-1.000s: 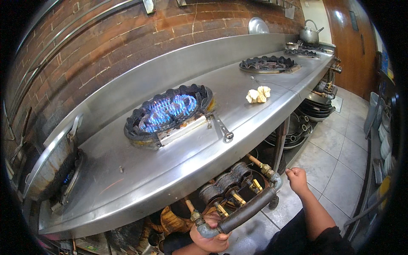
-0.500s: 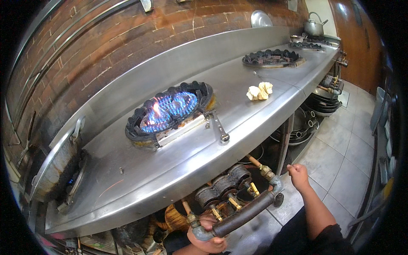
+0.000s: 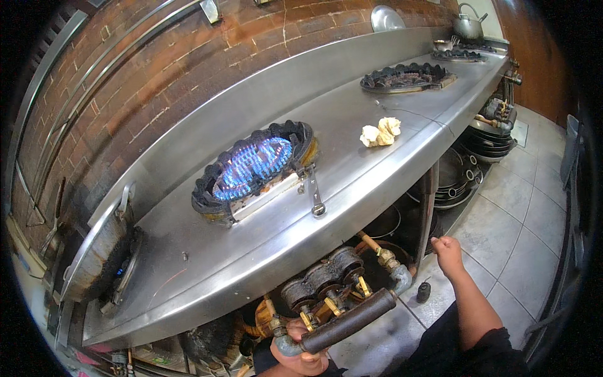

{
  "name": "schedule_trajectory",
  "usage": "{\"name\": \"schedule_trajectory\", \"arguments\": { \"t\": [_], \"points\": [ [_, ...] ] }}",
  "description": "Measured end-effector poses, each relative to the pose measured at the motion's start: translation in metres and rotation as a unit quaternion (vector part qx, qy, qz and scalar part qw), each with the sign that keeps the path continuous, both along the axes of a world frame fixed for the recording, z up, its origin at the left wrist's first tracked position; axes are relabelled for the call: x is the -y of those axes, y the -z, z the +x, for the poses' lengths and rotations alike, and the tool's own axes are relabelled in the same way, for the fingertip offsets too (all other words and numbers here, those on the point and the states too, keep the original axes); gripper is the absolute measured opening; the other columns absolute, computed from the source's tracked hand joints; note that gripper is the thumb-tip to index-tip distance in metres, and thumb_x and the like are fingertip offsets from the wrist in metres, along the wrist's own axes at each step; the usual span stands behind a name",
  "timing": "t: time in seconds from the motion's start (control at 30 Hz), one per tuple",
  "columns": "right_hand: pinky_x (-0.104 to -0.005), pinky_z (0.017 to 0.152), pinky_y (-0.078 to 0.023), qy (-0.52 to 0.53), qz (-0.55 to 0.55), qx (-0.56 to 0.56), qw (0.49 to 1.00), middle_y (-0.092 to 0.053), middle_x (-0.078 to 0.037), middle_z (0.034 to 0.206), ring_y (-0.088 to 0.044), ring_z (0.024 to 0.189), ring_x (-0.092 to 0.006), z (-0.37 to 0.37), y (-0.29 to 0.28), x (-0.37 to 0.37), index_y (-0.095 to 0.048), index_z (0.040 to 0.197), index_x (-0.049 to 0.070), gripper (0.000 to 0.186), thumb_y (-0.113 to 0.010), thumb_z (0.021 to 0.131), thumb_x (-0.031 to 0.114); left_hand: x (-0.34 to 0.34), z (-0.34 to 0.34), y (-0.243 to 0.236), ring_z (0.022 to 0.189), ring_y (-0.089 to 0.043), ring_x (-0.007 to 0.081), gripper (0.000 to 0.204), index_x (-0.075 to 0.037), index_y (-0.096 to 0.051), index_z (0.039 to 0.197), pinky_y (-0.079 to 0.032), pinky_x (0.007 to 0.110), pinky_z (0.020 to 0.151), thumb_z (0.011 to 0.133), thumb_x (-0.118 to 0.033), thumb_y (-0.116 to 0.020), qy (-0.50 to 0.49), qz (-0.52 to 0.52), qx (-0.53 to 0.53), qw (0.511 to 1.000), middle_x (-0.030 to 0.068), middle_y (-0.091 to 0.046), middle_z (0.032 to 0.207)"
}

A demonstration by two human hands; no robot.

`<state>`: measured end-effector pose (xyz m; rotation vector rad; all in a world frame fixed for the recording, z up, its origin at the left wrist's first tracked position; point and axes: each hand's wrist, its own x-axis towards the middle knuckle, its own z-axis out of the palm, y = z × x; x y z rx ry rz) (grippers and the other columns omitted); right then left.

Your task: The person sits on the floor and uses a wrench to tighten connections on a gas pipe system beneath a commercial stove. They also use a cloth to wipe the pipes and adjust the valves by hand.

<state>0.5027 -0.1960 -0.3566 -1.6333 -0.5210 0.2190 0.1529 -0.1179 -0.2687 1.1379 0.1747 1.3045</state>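
At the front of the steel stove, my left hand point(image 3: 306, 363) is behind and under the left elbow of a dark gas pipe point(image 3: 352, 319). Its fingers curl up beside the leftmost brass valve point(image 3: 306, 319); the pipe hides most of the grip. My right hand point(image 3: 448, 254) is a closed fist, held out over the floor to the right of the pipe. What it holds, if anything, cannot be made out. Above the pipe, a ring burner point(image 3: 251, 169) burns with blue flame. A metal lever point(image 3: 316, 198) sticks out at that burner's front.
A crumpled pale cloth point(image 3: 381, 132) lies on the stove top point(image 3: 251, 251). A large pan point(image 3: 94, 257) leans at left over another small flame. Further right are a second burner point(image 3: 408, 78) and a kettle point(image 3: 469, 25). Black pans point(image 3: 452, 173) are stacked underneath. A small black object point(image 3: 424, 291) stands on the tiles.
The orange flare in the burner is gone, and its flame now looks evenly blue. My view has shifted slightly. Both hands stay in about the same places.
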Motion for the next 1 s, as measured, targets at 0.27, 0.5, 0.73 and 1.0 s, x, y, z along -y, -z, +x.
{"name": "schedule_trajectory", "arguments": {
  "t": [0.27, 0.5, 0.73, 1.0],
  "points": [
    [-0.0304, 0.047, -0.034, 0.003, -0.020, -0.010, 1.000, -0.046, -0.001, 0.050, -0.042, 0.049, -0.0104, 0.020, 0.025, -0.009, -0.050, 0.054, 0.002, 0.036, -0.060, 0.084, 0.021, -0.024, -0.025, 0.000, 0.087, -0.053, 0.0191, 0.065, 0.003, -0.036, 0.126, -0.041, 0.032, 0.082, 0.084, -0.041, -0.060, -0.105, 0.296, -0.222, 0.923, 0.0067, -0.052, 0.100],
    [-0.0294, 0.051, -0.036, -0.016, -0.002, -0.058, 0.998, -0.050, -0.002, 0.055, -0.045, 0.052, -0.0116, 0.032, 0.038, -0.017, -0.051, 0.056, 0.003, 0.034, -0.058, 0.085, 0.020, -0.030, -0.011, -0.038, 0.078, -0.056, 0.0209, 0.050, 0.003, -0.045, 0.107, -0.044, 0.033, 0.076, 0.082, -0.037, -0.063, -0.121, 0.372, -0.199, 0.899, 0.0088, -0.055, 0.089],
    [-0.0274, 0.048, -0.031, -0.011, 0.038, -0.055, 0.998, -0.045, 0.002, 0.055, -0.040, 0.050, -0.0086, 0.040, 0.054, -0.026, -0.048, 0.058, 0.007, 0.031, -0.056, 0.085, 0.019, -0.025, -0.005, -0.062, 0.070, -0.060, 0.0226, 0.039, 0.002, -0.053, 0.088, -0.048, 0.034, 0.070, 0.081, -0.033, -0.067, -0.129, 0.392, -0.206, 0.887, 0.0109, -0.059, 0.078],
    [-0.0269, 0.048, -0.030, -0.020, 0.038, -0.072, 0.997, -0.044, 0.003, 0.055, -0.038, 0.050, -0.0083, 0.031, 0.037, -0.021, -0.047, 0.058, 0.009, 0.031, -0.057, 0.086, 0.019, -0.039, -0.013, -0.042, 0.066, -0.063, 0.0248, 0.043, 0.002, -0.060, 0.077, -0.049, 0.035, 0.068, 0.082, -0.040, -0.063, -0.136, 0.430, -0.192, 0.872, 0.0123, -0.063, 0.072]
  ]
}}
